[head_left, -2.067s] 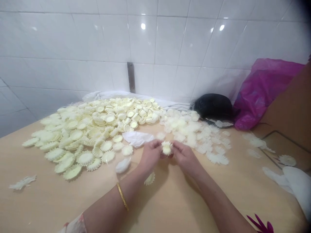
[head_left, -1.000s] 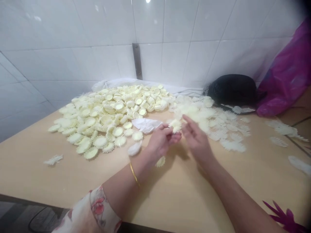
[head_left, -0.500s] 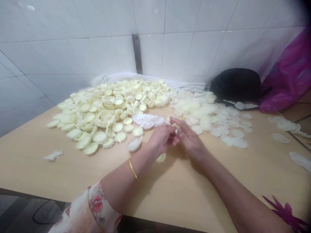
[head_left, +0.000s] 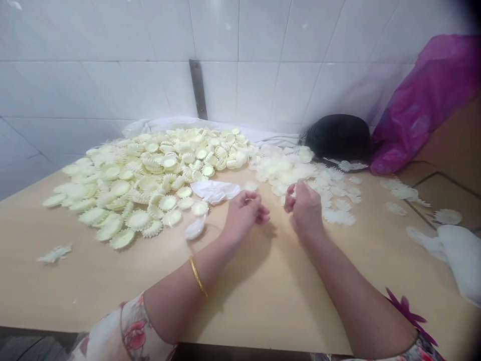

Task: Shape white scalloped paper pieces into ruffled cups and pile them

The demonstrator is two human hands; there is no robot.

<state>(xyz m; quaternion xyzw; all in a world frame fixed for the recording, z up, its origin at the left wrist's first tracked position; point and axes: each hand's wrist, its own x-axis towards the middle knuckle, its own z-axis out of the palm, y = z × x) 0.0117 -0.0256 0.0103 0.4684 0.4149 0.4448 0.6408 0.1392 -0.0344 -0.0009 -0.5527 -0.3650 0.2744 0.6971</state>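
My left hand point(head_left: 244, 213) rests on the wooden table point(head_left: 263, 286) with its fingers curled in; whatever it holds is hidden. A gold bangle is on that wrist. My right hand point(head_left: 306, 205) is a short way to the right, fingers bent in a pinch at the near edge of a pile of flat white petal pieces point(head_left: 296, 173). I cannot make out what the pinch holds. A large heap of cream-yellow fluted flower cups point(head_left: 150, 170) lies to the left of my left hand.
A crumpled white plastic scrap point(head_left: 214, 190) and a small white piece point(head_left: 195, 229) lie near my left hand. A black bag point(head_left: 338, 138) and a magenta plastic bag point(head_left: 424, 100) stand against the tiled wall. White cloth point(head_left: 462, 260) lies at the right edge.
My hands, which held one cream flower piece between them, have drawn apart. The flower piece is out of sight. My right hand has moved right to the white pile.
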